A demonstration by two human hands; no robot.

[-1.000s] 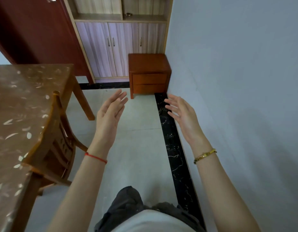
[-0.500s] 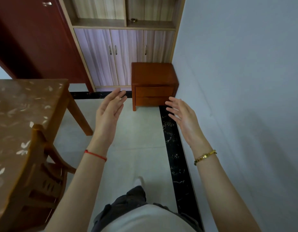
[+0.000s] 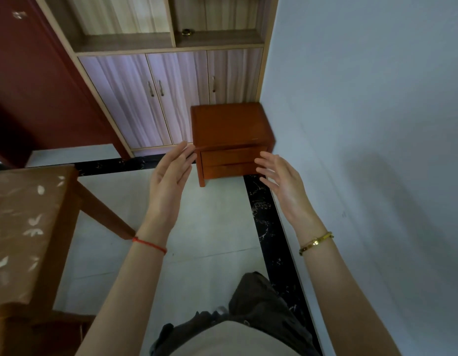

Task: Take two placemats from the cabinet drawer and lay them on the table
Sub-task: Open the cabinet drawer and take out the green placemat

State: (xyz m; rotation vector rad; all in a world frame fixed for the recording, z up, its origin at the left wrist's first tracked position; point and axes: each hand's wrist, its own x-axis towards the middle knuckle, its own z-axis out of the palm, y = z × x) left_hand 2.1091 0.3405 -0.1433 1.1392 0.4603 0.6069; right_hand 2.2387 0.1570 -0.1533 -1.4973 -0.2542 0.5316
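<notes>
A small reddish-brown wooden cabinet [image 3: 229, 127] stands on the floor in the corner against the pale wall. Its two drawers [image 3: 228, 155] are closed, so no placemat shows. My left hand [image 3: 170, 176] is held out, empty, fingers straight and slightly apart, fingertips in front of the cabinet's left edge. My right hand [image 3: 282, 182] is also empty with fingers spread, in front of the drawers' right end. Neither hand touches the cabinet. The brown table [image 3: 22, 222] with a pale leaf pattern is at the left.
A tall wall unit with pale doors [image 3: 171, 98] and open shelves stands behind the small cabinet. A dark red door [image 3: 37, 80] is at the left. The floor [image 3: 197, 227] has pale tiles with a black marbled strip along the wall. A chair part shows at bottom left.
I have moved closer to the small cabinet, which now looks larger and nearer. Both open hands have stayed raised and now overlap its front. The table and chair slid back to the left.
</notes>
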